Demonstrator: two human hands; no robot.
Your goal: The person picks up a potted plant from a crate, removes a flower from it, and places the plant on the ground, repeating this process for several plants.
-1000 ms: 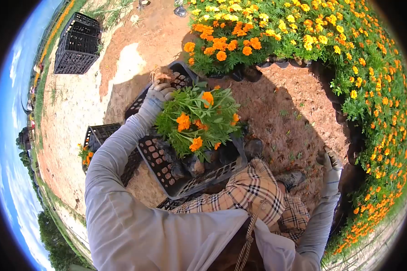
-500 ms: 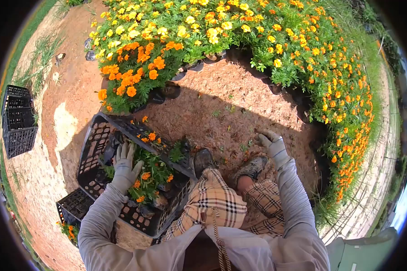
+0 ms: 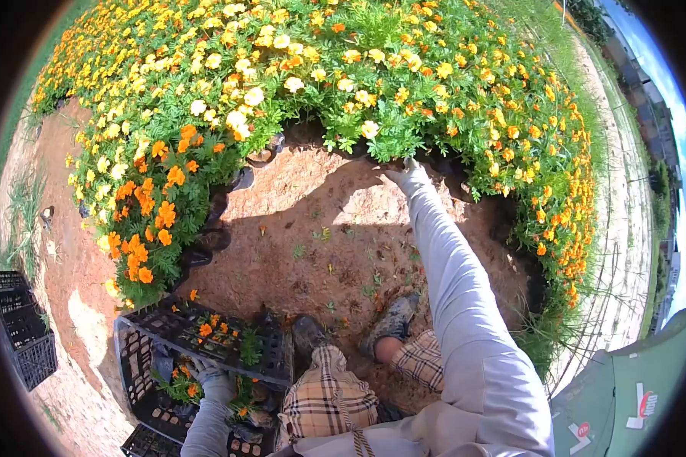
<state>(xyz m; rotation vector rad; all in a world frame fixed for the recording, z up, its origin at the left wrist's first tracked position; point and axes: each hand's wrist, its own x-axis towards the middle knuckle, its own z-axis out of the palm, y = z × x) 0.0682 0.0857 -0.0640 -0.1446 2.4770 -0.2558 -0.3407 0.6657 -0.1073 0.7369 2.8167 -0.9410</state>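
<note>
My right arm stretches forward, and my right hand (image 3: 410,178), in a pale glove, is at the near edge of the marigold plants (image 3: 377,129). Its thumb stands apart from the fingers, whose tips meet the leaves and dark pots; no held thing shows. Down at the left, my left hand (image 3: 215,381), gloved too, lies inside a black plastic crate (image 3: 133,365) over marigold plants with orange flowers (image 3: 181,387). Its fingers look stretched out and are partly hidden by leaves and the crate's rim.
Bare soil (image 3: 312,259) lies between my shoes and the curved bed of potted marigolds. More black crates (image 3: 30,343) stand at far left, and another crate (image 3: 149,442) is below mine. A green umbrella (image 3: 625,381) shows at lower right.
My right hand has moved forward from above the soil to the plants' edge. My left hand stays in the crate. The view has tipped up and forward, showing more of the bed.
</note>
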